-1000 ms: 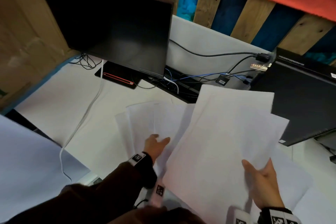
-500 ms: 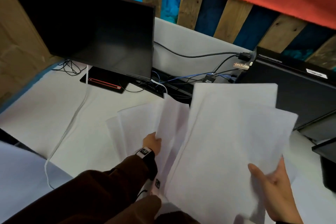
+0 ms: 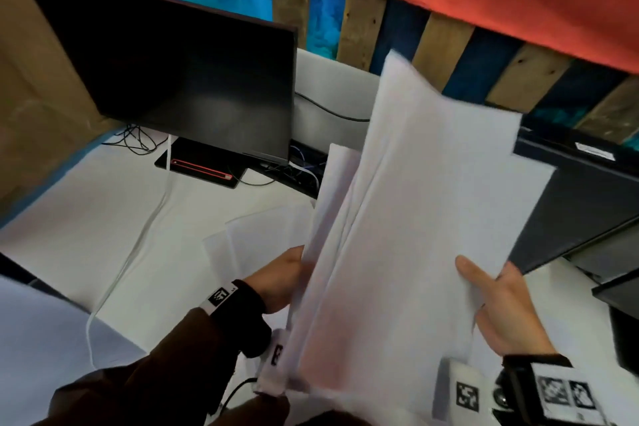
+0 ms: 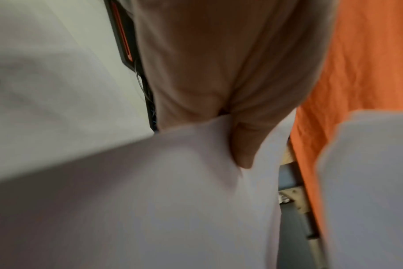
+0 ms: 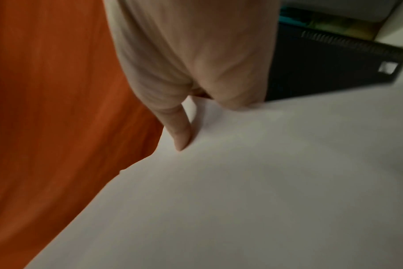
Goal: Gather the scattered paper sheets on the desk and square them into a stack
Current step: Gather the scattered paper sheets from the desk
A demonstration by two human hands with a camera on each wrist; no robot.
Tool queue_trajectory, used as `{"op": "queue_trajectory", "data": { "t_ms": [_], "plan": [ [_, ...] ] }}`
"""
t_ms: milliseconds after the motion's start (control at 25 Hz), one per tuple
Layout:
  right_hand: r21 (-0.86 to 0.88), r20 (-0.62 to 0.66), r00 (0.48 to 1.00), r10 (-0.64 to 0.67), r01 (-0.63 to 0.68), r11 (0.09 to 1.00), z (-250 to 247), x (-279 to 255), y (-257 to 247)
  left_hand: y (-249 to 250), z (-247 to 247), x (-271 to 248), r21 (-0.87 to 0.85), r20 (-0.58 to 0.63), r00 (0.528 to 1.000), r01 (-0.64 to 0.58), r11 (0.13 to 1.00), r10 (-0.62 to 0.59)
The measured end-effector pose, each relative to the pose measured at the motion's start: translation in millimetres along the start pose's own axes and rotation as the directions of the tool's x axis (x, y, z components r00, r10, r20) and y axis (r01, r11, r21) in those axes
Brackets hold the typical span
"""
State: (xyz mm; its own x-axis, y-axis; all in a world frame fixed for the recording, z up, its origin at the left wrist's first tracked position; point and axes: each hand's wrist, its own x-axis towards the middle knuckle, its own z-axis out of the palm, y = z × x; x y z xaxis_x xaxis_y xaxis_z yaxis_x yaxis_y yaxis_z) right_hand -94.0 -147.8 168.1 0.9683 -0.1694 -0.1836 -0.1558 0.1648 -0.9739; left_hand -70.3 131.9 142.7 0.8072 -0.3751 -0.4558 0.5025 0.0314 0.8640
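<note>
A loose bundle of white paper sheets point(image 3: 415, 218) is held up off the desk, tilted and fanned at its top edge. My right hand point(image 3: 498, 301) pinches its right edge, thumb on the front face, fingers behind. My left hand point(image 3: 283, 280) grips a raised sheet point(image 3: 332, 190) at the bundle's left side; in the left wrist view the thumb point(image 4: 244, 145) presses on the paper point(image 4: 150, 191). In the right wrist view the thumb point(image 5: 179, 131) lies on the sheets point(image 5: 242, 182). More sheets point(image 3: 262, 235) lie flat on the white desk point(image 3: 103, 211) under the left hand.
A black monitor point(image 3: 179, 62) stands at the back left on a base point(image 3: 200, 166) with cables around it. A white cable point(image 3: 138, 245) runs down the desk. A black computer case point(image 3: 581, 204) lies at the right. Another white sheet point(image 3: 41, 356) sits at the lower left.
The left hand went from resting flat on the desk sheets to gripping one and lifting it against the bundle. The right hand raised and tilted the bundle more upright.
</note>
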Motion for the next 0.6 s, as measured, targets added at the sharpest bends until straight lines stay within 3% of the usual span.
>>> {"op": "queue_trajectory", "data": {
  "t_ms": [120, 240, 320, 400, 480, 600],
  "plan": [
    [-0.051, -0.062, 0.998, 0.031, -0.035, 0.998, 1.6, 4.9, 36.8, -14.7, -16.9, -0.9, -0.06, 0.063, 0.998, 0.017, 0.998, -0.013],
    [0.063, 0.022, 0.991, 0.13, -0.131, 0.989, 17.2, 9.9, 57.9, -24.5, -30.1, -9.9, -0.153, 0.034, 0.998, 0.056, 0.987, -0.052],
    [0.012, 0.047, 0.986, 0.161, -0.161, 0.987, 39.9, 18.4, 72.9, -36.7, -46.0, -20.9, -0.337, -0.045, 0.993, 0.084, 0.938, -0.105],
    [-0.054, 0.068, 0.988, 0.138, -0.135, 0.989, 68.8, 24.3, 86.8, -50.7, -64.7, -31.6, -0.416, -0.095, 0.992, 0.042, 0.908, -0.089],
    [-0.131, 0.133, 0.98, 0.146, -0.129, 0.983, 104.8, 27.2, 96.9, -72.7, -83.7, -42.3, -0.284, -0.208, 0.974, 0.031, 0.958, -0.093],
    [-0.386, 0.225, 0.956, 0.187, -0.089, 0.918, 146.3, 34.5, 123.7, -105.1, -120.0, -62.2, -0.194, -0.447, 0.884, 0.055, 0.979, -0.138]
  ]
}}
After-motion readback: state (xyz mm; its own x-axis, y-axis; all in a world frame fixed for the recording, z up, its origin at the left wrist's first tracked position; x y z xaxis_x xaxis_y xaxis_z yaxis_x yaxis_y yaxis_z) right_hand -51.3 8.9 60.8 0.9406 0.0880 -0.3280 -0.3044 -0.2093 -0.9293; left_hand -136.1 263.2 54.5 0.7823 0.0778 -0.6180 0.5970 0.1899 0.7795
